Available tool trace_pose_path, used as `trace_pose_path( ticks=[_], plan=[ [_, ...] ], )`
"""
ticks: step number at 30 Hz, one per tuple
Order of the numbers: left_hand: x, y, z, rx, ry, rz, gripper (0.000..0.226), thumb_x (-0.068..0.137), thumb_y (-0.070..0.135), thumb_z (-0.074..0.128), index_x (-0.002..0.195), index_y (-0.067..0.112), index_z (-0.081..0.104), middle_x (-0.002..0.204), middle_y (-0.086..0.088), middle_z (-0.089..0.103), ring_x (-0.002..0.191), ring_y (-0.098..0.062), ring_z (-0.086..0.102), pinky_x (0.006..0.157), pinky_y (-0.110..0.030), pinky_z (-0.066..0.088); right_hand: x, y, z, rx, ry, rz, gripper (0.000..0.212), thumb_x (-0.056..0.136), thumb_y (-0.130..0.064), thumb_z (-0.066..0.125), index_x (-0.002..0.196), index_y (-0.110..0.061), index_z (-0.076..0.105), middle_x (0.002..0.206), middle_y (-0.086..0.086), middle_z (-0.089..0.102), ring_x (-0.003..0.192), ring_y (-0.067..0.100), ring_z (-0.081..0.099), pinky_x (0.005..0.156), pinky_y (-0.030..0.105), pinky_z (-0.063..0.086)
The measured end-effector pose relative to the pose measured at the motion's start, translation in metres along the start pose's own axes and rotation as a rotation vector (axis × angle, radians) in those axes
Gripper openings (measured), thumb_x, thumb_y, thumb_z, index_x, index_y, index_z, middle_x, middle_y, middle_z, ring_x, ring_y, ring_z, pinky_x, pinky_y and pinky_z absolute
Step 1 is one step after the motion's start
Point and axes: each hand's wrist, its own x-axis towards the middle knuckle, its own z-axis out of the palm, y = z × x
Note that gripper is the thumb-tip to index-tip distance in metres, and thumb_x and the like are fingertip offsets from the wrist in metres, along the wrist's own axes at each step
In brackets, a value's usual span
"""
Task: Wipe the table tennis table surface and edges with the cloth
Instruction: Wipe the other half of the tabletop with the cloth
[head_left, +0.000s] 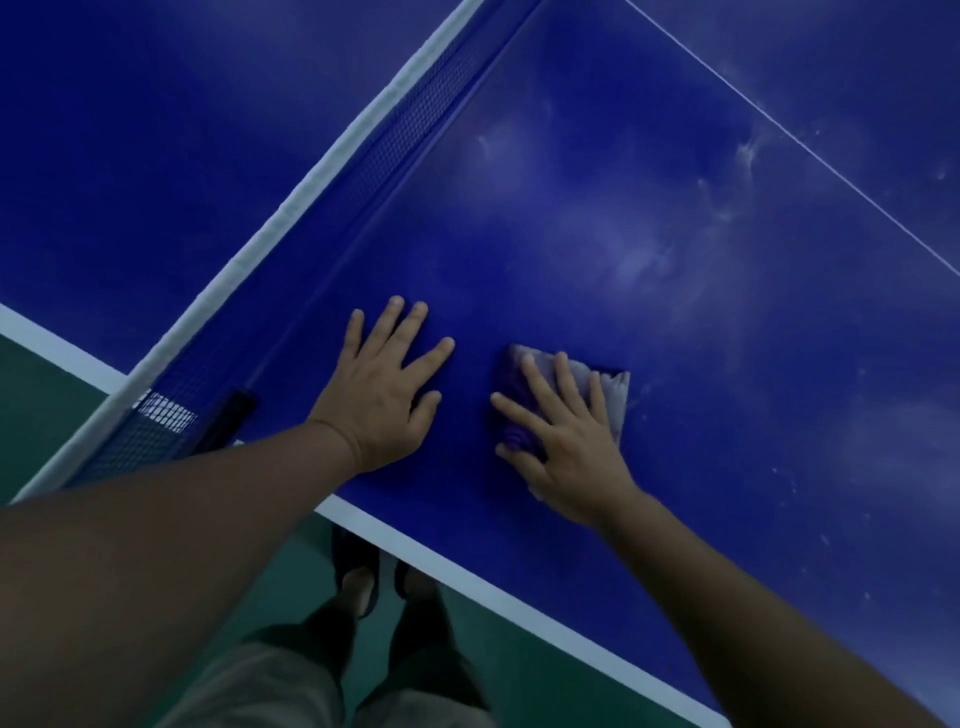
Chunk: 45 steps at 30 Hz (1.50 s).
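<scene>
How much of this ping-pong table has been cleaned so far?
Looks early to midway. The blue patch near the net around the left hand shows no smears, so it seems done. In hand: the right hand presses the cloth flat on the table. Left: pale dusty streaks farther out, and probably the white edge.

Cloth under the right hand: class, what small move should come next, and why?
Probably slide the cloth away from the body with the right hand flat on it, toward the pale dusty smears on the blue table surface; the left hand rests flat, bracing, near the net.
</scene>
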Motion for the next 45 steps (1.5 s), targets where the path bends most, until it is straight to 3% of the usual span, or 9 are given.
trace_pose_path(
  ticks=[5, 14, 20, 24, 28, 34, 38, 42, 45],
  plan=[
    [-0.029, 0.002, 0.012, 0.130, 0.000, -0.050, 0.064, 0.099, 0.051, 0.010, 0.160, 0.032, 0.004, 0.169, -0.005, -0.006, 0.155, -0.025, -0.014, 0.122, -0.058, -0.007, 0.033, -0.016, -0.008, 0.038, 0.063, 0.228, 0.067, 0.095, -0.070, 0.017, 0.156, -0.041, 0.023, 0.167, -0.011, -0.006, 0.153, 0.022, -0.018, 0.120, 0.056, -0.015],
    [-0.039, 0.003, 0.018, 0.066, 0.059, -0.031, 0.064, 0.099, 0.048, 0.023, 0.159, 0.025, 0.026, 0.168, -0.012, 0.012, 0.156, -0.031, 0.002, 0.122, -0.060, 0.002, -0.049, -0.014, 0.020, -0.179, -0.009, -0.195, 0.067, 0.092, -0.060, 0.044, 0.154, -0.036, 0.033, 0.169, 0.001, 0.007, 0.154, 0.037, -0.005, 0.117, 0.070, 0.006],
    [-0.038, 0.004, 0.019, 0.117, 0.048, -0.024, 0.063, 0.101, 0.048, 0.018, 0.160, 0.028, 0.018, 0.169, -0.012, 0.005, 0.155, -0.031, -0.003, 0.122, -0.061, 0.000, 0.001, -0.054, 0.015, -0.029, 0.075, 0.150, 0.064, 0.095, -0.068, 0.030, 0.153, -0.042, 0.030, 0.169, -0.005, -0.005, 0.152, 0.033, -0.018, 0.118, 0.063, -0.011],
    [-0.038, 0.002, 0.019, 0.131, 0.033, -0.028, 0.063, 0.100, 0.049, 0.013, 0.160, 0.029, 0.015, 0.169, -0.011, 0.002, 0.155, -0.031, -0.006, 0.122, -0.059, -0.003, -0.039, -0.100, 0.051, -0.091, 0.105, 0.002, 0.070, 0.090, -0.064, 0.044, 0.154, -0.040, 0.029, 0.169, 0.003, 0.003, 0.153, 0.041, -0.005, 0.116, 0.069, 0.002],
    [-0.040, 0.002, 0.019, 0.128, 0.039, -0.017, 0.063, 0.099, 0.053, 0.015, 0.159, 0.032, 0.021, 0.168, -0.013, 0.006, 0.155, -0.032, -0.002, 0.122, -0.061, 0.000, -0.083, -0.052, 0.044, -0.220, 0.047, -0.137, 0.073, 0.088, -0.062, 0.046, 0.155, -0.039, 0.028, 0.169, 0.004, 0.007, 0.153, 0.041, -0.002, 0.114, 0.070, 0.006],
    [-0.039, 0.007, 0.019, 0.165, 0.011, -0.020, 0.070, 0.096, 0.065, 0.008, 0.159, 0.037, 0.015, 0.169, -0.014, 0.000, 0.155, -0.034, -0.007, 0.121, -0.063, -0.001, -0.058, -0.041, 0.026, -0.077, 0.049, 0.261, 0.065, 0.094, -0.070, 0.028, 0.153, -0.044, 0.027, 0.169, -0.004, -0.007, 0.152, 0.038, -0.017, 0.117, 0.067, -0.004],
    [-0.038, 0.010, 0.017, 0.177, -0.002, -0.054, 0.071, 0.094, 0.064, 0.007, 0.159, 0.038, 0.013, 0.169, -0.013, -0.003, 0.154, -0.034, -0.009, 0.121, -0.062, -0.003, -0.070, -0.083, 0.054, -0.105, 0.090, 0.074, 0.066, 0.090, -0.067, 0.040, 0.151, -0.044, 0.033, 0.169, 0.001, 0.006, 0.152, 0.045, -0.004, 0.114, 0.073, 0.005],
    [-0.035, 0.028, 0.018, 0.114, 0.022, -0.119, 0.070, 0.094, 0.057, 0.016, 0.159, 0.033, 0.019, 0.168, -0.014, 0.002, 0.155, -0.033, -0.007, 0.122, -0.060, -0.002, -0.064, -0.038, 0.039, -0.191, 0.072, -0.040, 0.068, 0.087, -0.061, 0.043, 0.152, -0.043, 0.033, 0.169, -0.001, 0.006, 0.153, 0.041, -0.004, 0.113, 0.073, 0.010],
    [-0.030, 0.051, 0.026, 0.069, 0.044, -0.155, 0.067, 0.096, 0.053, 0.019, 0.159, 0.031, 0.020, 0.169, -0.011, 0.003, 0.155, -0.030, -0.007, 0.122, -0.059, -0.003, -0.066, -0.003, 0.029, -0.126, 0.089, 0.184, 0.063, 0.091, -0.061, 0.039, 0.151, -0.042, 0.037, 0.169, -0.004, 0.005, 0.153, 0.038, -0.007, 0.116, 0.071, 0.008]
  ],
)
